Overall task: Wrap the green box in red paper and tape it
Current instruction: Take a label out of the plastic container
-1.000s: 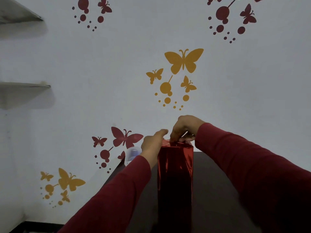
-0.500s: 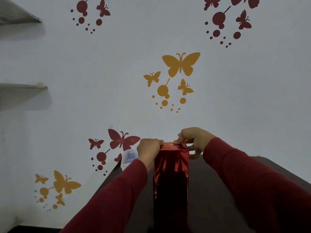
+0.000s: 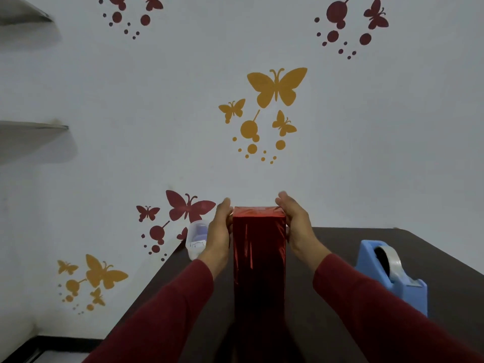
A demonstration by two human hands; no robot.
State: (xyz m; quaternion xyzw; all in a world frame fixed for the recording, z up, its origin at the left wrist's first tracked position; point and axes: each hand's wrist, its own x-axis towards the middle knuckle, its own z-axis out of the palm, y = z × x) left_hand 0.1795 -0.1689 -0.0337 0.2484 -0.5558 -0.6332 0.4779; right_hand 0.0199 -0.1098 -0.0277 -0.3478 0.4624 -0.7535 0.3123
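Note:
A tall box covered in shiny red paper [image 3: 258,258] stands upright on the dark table [image 3: 340,247]; no green shows. My left hand [image 3: 220,231] lies flat against its upper left side, fingers straight. My right hand [image 3: 297,226] presses flat against the upper right side in the same way. The folded paper on the box's top face lies flat between the two hands. A blue tape dispenser [image 3: 390,276] with a clear tape roll stands on the table to the right, apart from both hands.
A small clear plastic container [image 3: 196,238] with something blue inside sits at the table's far left corner, just behind my left hand. The white wall with butterfly stickers rises right behind the table. Shelves [image 3: 34,125] jut out at the left.
Both hands left the top fold, where the fingers were pinching and pressing the paper, and now lie flat on the box's two sides. The view dropped, bringing the tape dispenser in.

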